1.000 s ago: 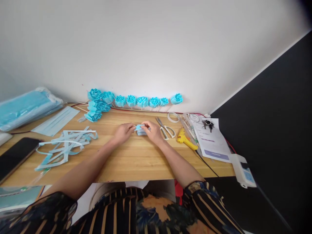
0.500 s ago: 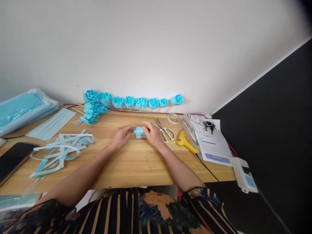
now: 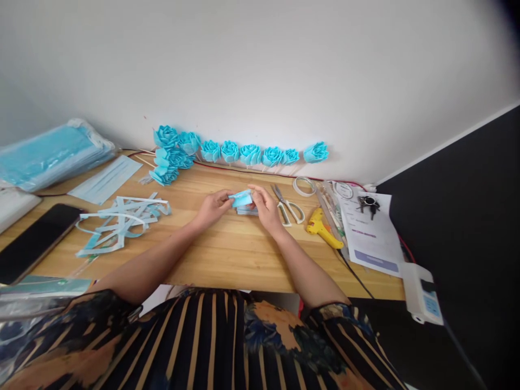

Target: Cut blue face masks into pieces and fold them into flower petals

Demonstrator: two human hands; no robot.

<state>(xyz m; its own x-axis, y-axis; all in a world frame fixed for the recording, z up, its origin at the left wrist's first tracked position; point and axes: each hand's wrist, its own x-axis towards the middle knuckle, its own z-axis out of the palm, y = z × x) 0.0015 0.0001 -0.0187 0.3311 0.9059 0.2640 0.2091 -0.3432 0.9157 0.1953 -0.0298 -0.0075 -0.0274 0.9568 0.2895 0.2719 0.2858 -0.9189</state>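
A small light-blue piece of mask fabric (image 3: 242, 199) is held between my two hands, just above the wooden table. My left hand (image 3: 214, 209) pinches its left end between thumb and fingers. At its right end, my right hand (image 3: 264, 208) grips it with the fingers bent round. Beneath it lies a small stack of blue pieces (image 3: 247, 210), partly covered by the held piece and my right hand. White-handled scissors (image 3: 288, 205) lie just right of my right hand, with their blades pointing to the wall.
Several blue fabric flowers (image 3: 250, 154) line the wall. Cut strips (image 3: 122, 219), a flat sheet (image 3: 104, 180), a phone (image 3: 37, 244) and packed masks (image 3: 52, 157) lie left. On the right are a tape roll (image 3: 304, 186), yellow glue gun (image 3: 324, 228), papers (image 3: 371, 235) and keys (image 3: 369, 203).
The blue piece is now lifted above the stack and stretched between both hands. The camera view has shifted, so the table items appear farther right and the flowers higher.
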